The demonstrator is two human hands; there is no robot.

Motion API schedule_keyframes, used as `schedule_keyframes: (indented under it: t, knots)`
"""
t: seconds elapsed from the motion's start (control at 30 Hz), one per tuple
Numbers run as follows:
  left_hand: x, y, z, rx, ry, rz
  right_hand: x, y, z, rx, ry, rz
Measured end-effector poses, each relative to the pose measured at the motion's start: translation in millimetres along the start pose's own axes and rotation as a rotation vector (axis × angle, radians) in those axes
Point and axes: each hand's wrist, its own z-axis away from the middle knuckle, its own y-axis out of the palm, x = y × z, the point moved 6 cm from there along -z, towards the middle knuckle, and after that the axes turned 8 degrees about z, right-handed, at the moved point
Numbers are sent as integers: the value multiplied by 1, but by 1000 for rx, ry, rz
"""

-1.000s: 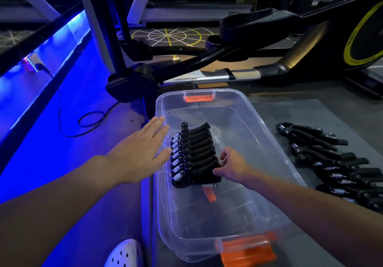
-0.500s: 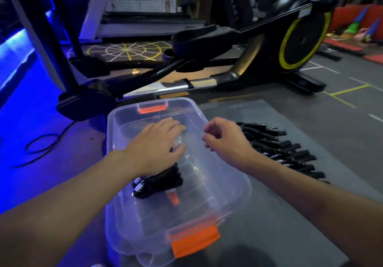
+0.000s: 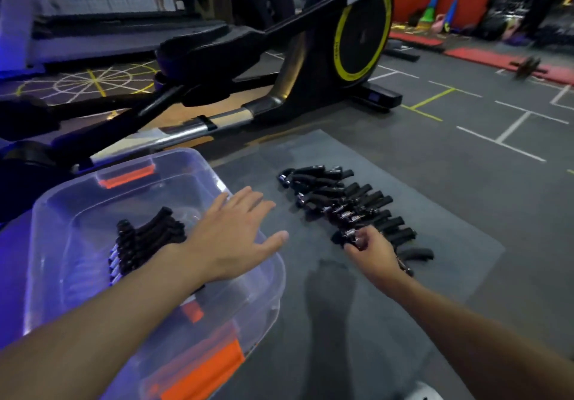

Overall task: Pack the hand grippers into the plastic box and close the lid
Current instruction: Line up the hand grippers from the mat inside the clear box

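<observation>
**Black foam grippers: pick under way, snag risk in the row**

Position: the loose hand grippers (image 3: 348,207) lie in an overlapping row on the grey mat (image 3: 450,269), right of the plastic box (image 3: 52,210). The row runs from far-left to near-right. A second batch, the packed hand grippers (image 3: 146,238), sits inside the box toward its left wall.

Orientation: each loose gripper has its long axis roughly left to right. Coil springs are at the left and handle ends point right, slightly toward the far side. The packed batch is stacked near-to-far, springs near-left and handles fanning far-right.

Hands: the right hand (image 3: 372,253) has its fingers curled onto the spring end of the chosen gripper (image 3: 349,234), close to the near end of the row. The left hand (image 3: 231,238) is flat and released, holding nothing, above the box's right rim.

Risks (judgement):
- Handles overlap their neighbours, so a lift could drag the next one along or scatter the row.
- The grasp is at the spring, off-centre, so the handles may swing and clip the box rim on entry.
- The left forearm crosses the box opening and could block the drop or knock the packed stack over.
- Lid not identified for certain. Orange latches (image 3: 205,371) show at the near end, which is too blurred to judge.
</observation>
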Motion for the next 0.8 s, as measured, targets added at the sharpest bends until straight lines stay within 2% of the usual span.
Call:
schedule_keyframes:
  t: [0.17,0.23,0.33,0.4,0.57,0.8]
  knots:
    - [4,14,-1,51,25,-48,-70,2,8,-218,163,107]
    - [5,16,-3,49,29,-52,-79,-7,2,-290,194,59]
    - [4,15,-4,19,49,-69,-82,-10,-14,-253,230,-202]
    - [3,15,-4,19,58,-87,-80,-9,-21,-230,258,-265]
    - [0,14,-4,2,76,-57,-82,-5,-29,-251,318,-256]
    - [-2,12,-4,2,83,-66,-72,-13,-25,-279,287,-198]
